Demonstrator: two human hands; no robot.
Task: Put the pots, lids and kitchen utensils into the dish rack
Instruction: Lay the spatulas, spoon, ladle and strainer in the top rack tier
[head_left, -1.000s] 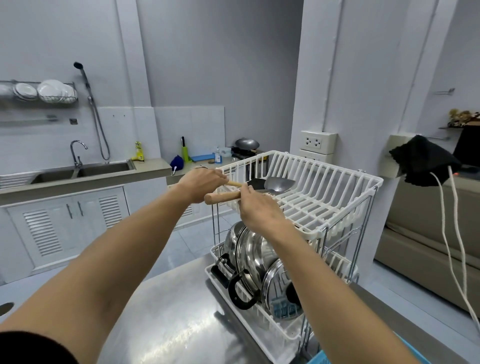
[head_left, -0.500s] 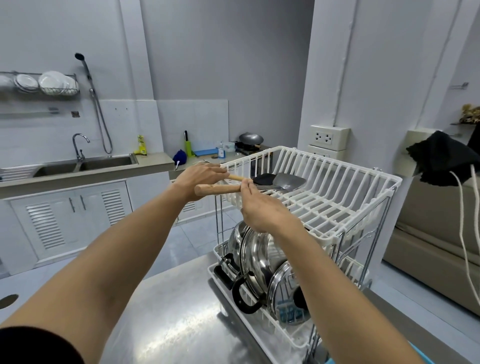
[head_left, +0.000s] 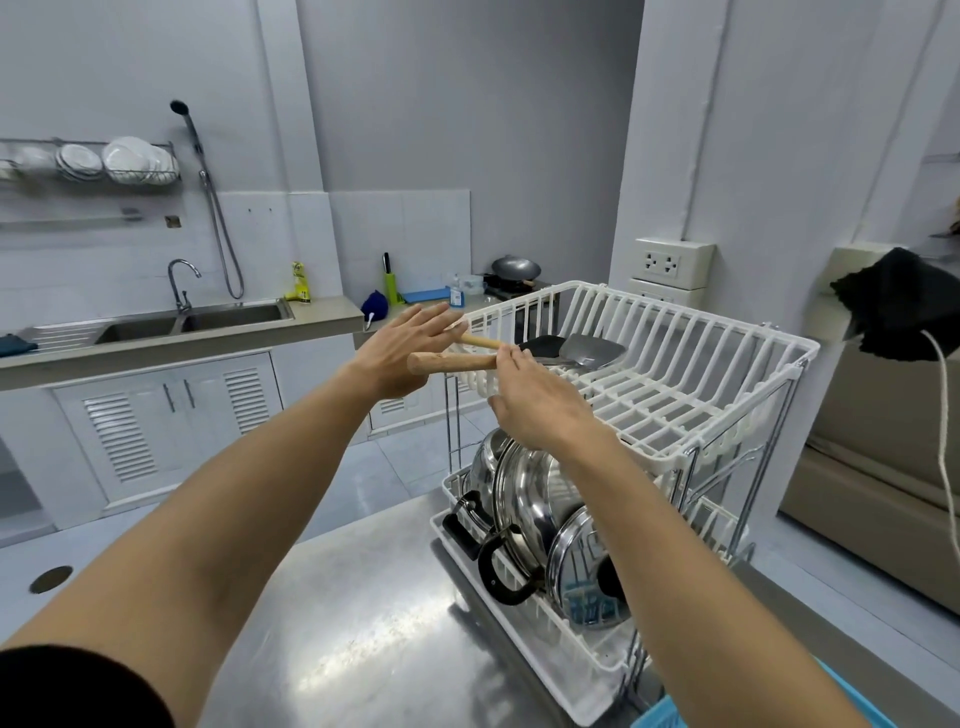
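Two wooden-handled utensils lie across the top tier of my dish rack (head_left: 675, 395): a black spatula (head_left: 540, 345) and a steel turner (head_left: 592, 352), their heads resting on the white bars and their handles sticking out past the rack's near-left rim.

Item, left hand (head_left: 402, 351): fingers spread flat and open, holding nothing, just outside that rim, beside the butt of the thicker handle. Whether the palm touches the wood I cannot tell.

Item, right hand (head_left: 535, 400): fingers loosely extended, open, fingertips (head_left: 511, 353) at the thicker handle where it crosses the rim; no closed grip shows.

Item, lower tier of the rack: steel pots (head_left: 524, 493) standing on edge, black handles toward me, and a glass-and-steel lid (head_left: 587, 571) leaning in front of them.

Item, steel surface (head_left: 337, 623): carries the rack at its right end; a blue basket (head_left: 670, 717) shows by the rack's near corner.

Item, beyond the rack to its left: a sink (head_left: 197, 319) with tap, a wall shelf of plates (head_left: 124, 161) above it, a wok (head_left: 516, 268) on a burner behind the rack's far-left corner.

Item, right of the rack: a wall socket (head_left: 670, 262) and a black cloth (head_left: 898, 306) with a white cord.
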